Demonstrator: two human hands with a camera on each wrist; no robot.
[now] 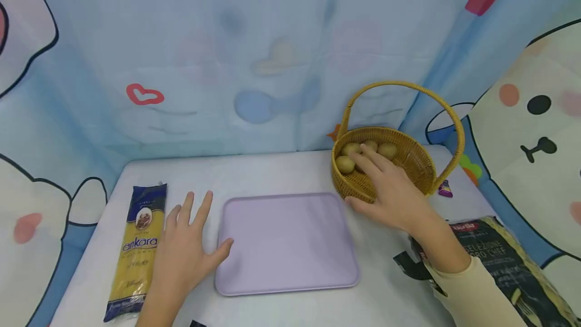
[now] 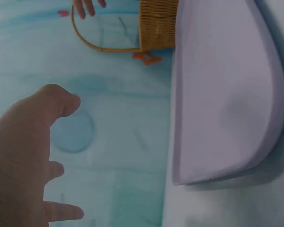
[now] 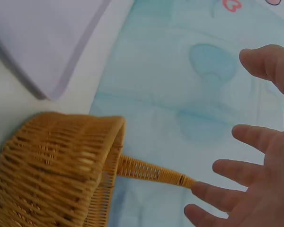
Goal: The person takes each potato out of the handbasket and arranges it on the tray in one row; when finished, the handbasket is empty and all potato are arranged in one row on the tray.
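So the lilac tray sits mid-table, probably so both hands can get at it. The wicker basket is at its far right corner, with at least four round yellowish things inside – potatoes, I'd guess – bunched on its left side. Right hand is spread wide over the basket, gripping nothing I can see; can't tell if a fingertip touches one. Left hand is spread wide too, holding nothing, between the tray and a yellow packet reading "ankara". Near right, under the forearm, a dark bag shows "ELEZIONE" and "CHEF" – the rest is covered or too blurry, red label included
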